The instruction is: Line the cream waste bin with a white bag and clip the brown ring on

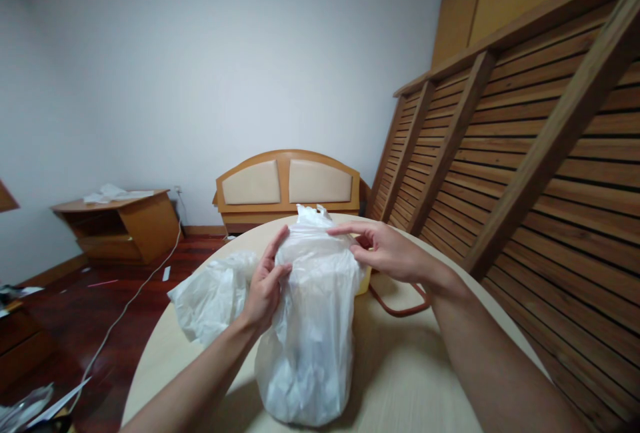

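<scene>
A filled white plastic bag [313, 339] lies on the round table, its bulging end towards me and its gathered top pointing away. What is inside is blurred by the plastic. My left hand [267, 286] grips the bag's left edge near the top, thumb on the upper face. At the upper right edge, my right hand [380, 249] holds the plastic with thumb and curled fingers, its index finger stretched across the top. A second, crumpled white plastic bag [213, 296] lies left of my left hand.
Behind the bag, a bit of something yellow [364, 281] shows beside a reddish-brown loop [400, 313] on the round table [415, 379]. A slatted wooden frame [500, 153] leans at the right. A headboard [287, 183] stands beyond; a low cabinet [145, 226] is at the left.
</scene>
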The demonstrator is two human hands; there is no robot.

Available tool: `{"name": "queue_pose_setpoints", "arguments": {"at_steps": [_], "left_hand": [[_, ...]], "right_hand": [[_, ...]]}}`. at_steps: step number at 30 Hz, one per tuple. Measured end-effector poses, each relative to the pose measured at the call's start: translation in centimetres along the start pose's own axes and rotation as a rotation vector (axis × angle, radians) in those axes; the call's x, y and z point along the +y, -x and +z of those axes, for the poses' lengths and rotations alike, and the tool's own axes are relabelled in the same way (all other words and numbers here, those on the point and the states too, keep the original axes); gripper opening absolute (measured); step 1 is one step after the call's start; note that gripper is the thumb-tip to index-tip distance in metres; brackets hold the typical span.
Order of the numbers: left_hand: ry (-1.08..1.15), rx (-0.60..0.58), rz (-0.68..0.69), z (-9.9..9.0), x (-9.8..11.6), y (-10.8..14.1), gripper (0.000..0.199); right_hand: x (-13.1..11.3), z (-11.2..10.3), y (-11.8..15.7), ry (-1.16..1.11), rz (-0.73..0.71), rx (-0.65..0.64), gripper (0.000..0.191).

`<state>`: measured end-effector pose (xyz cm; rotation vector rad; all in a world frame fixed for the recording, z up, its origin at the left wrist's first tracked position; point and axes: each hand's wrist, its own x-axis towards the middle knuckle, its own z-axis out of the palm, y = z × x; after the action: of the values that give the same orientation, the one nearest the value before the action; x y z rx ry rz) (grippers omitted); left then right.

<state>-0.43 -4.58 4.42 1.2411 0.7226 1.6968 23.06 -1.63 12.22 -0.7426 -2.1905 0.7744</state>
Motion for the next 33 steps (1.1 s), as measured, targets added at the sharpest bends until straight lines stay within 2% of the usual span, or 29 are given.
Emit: {"name": "queue_pose_setpoints", "arguments": {"at_steps": [4,8,12,16,18,20,22,24,27,29,31,33], "left_hand": [[-0.057,0.084,0.157,-0.9,-0.7,-1.0,0.056],[-0.119,0.201,0.305,-1.2,0.0,-1.7,0.054],[-0.154,0.292,0.423,-1.0,2.0,-2.8,0.051],[-0.067,0.373,0.479,-1.1,4.6,-4.4,0.044],[-0.017,0.409,0.468,-1.1,5.6,-4.9,0.042],[-0.018,0.394,0.383,-0.8,5.8,-4.9,0.041],[-0.100,0.323,0.214,-0.6,5.0,-4.4,0.042],[-0.245,0.243,0.020,-0.4,3.5,-3.6,0.044],[-0.373,0.207,-0.211,-0.5,0.7,-2.1,0.045],[-0.304,0.056,-0.382,-0.5,-0.5,-1.0,0.044],[-0.201,-0.060,-0.446,-0.2,-0.9,-0.2,0.043],[-0.134,-0.090,-0.401,0.3,-0.4,0.1,0.046]], "right_hand": [[0.2,-0.6,0.0,-0.064,0.059,0.104,0.045],[0.3,-0.8,-0.4,-0.166,0.063,0.322,0.036],[0.1,-1.3,-0.6,-0.204,0.052,0.523,0.041],[-0.1,-2.7,-0.1,-0.163,0.010,0.658,0.040],[-0.1,-3.4,0.3,-0.144,0.000,0.687,0.040],[-0.1,-4.0,0.7,-0.122,0.026,0.644,0.041],[0.0,-4.5,1.2,-0.079,0.065,0.554,0.041],[0.3,-4.9,1.9,-0.016,0.094,0.501,0.041],[1.2,-5.7,3.0,0.083,0.152,0.485,0.045],[1.8,-6.1,3.8,0.146,0.213,0.416,0.049],[2.0,-6.2,4.4,0.189,0.258,0.305,0.055],[1.8,-5.8,4.8,0.204,0.265,0.168,0.060]]}}
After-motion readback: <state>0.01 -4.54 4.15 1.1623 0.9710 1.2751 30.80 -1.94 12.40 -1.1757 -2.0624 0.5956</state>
